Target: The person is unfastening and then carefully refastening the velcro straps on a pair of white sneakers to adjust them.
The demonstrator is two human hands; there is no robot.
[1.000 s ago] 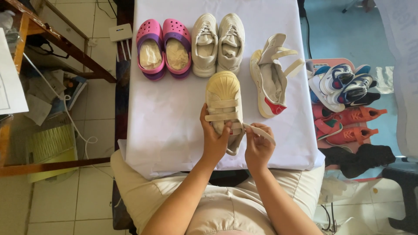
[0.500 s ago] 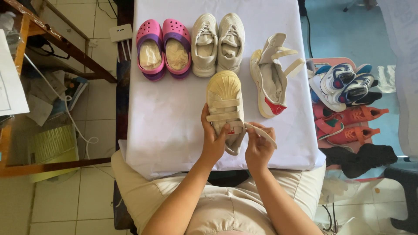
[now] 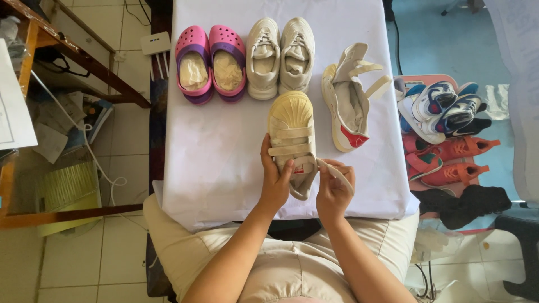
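Bright even daylight, white cloth [image 3: 224, 146] slightly glaring, soft shadows, sharp focus, mild edge distortion

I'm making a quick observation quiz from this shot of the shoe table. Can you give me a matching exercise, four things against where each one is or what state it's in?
Things:
1. pink clogs
2. cream strap shoe
3. white shoe with red heel patch
4. red sandals

Places or states:
A. lying on its side on the white cloth, straps loose
B. off the table, on the rack to the right
C. held by the left hand, the right hand pulling a strap
D. far left of the row, stuffed with paper

Pairs: 1-D, 2-C, 3-A, 4-B
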